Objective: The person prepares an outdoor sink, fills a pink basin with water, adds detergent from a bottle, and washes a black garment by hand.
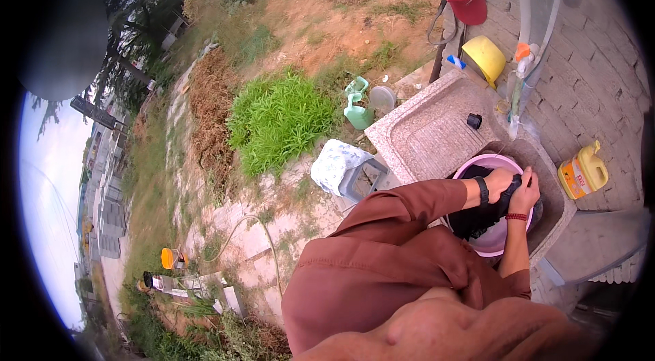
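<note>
My left hand [499, 185], with a black band on its wrist, grips a bunched part of a wet-looking black cloth [473, 218]. Close against it, my right hand [524, 193], wearing a red bead bracelet, is closed on the same bunch. The rest of the cloth hangs into a pink plastic basin [492, 248], where some whitish water shows. That basin stands in the deep bowl of a speckled stone laundry sink [563, 215]. To its left is the sink's ribbed washboard [435, 128], with a small black cup-shaped object [474, 121] lying on it.
A tap with an orange handle [522, 51] rises behind the sink beside a yellow bowl [485, 59]. A yellow detergent jug [583, 171] stands right of the sink. Left of it are a grey stool [364, 177] draped with floral cloth [335, 164] and a green plastic jug [359, 115].
</note>
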Available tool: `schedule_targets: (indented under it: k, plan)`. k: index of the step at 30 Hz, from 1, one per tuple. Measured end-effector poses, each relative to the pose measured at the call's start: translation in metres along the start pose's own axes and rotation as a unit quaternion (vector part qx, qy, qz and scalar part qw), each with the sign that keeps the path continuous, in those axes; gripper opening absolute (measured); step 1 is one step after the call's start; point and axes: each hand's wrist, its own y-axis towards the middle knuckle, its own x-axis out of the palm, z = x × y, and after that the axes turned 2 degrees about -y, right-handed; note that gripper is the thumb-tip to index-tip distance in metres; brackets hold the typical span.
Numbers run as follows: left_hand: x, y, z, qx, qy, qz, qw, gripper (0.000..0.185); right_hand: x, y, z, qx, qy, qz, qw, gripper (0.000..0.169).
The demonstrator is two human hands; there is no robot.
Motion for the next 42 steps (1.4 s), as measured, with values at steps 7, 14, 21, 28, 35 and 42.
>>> schedule_targets:
  k: [7,14,21,28,35,42]
  plan:
    - [-0.066,0.039,0.000,0.197,0.545,0.030,0.815,0.025,-0.020,0.008,0.030,-0.175,-0.254,-0.177,0.935,0.020]
    - [-0.098,-0.017,0.053,0.277,0.651,-0.135,0.693,0.027,-0.022,-0.013,-0.170,-0.231,0.134,-0.446,0.854,0.012]
    - [-0.166,0.042,0.010,0.086,0.883,0.051,0.459,0.027,0.018,-0.068,-0.225,-0.433,0.067,-0.537,0.721,0.014]
    - [-0.168,0.043,0.010,0.109,0.856,0.058,0.501,0.027,0.002,-0.089,-0.241,-0.152,0.179,-0.741,0.629,0.009]
    - [-0.202,0.061,0.046,0.066,0.879,-0.046,0.470,0.028,-0.020,-0.096,-0.235,-0.143,0.327,-0.705,0.613,0.012]
    - [-0.172,0.090,0.095,0.061,0.604,0.231,0.760,0.046,-0.031,-0.073,-0.122,-0.062,0.253,-0.640,0.723,0.022]
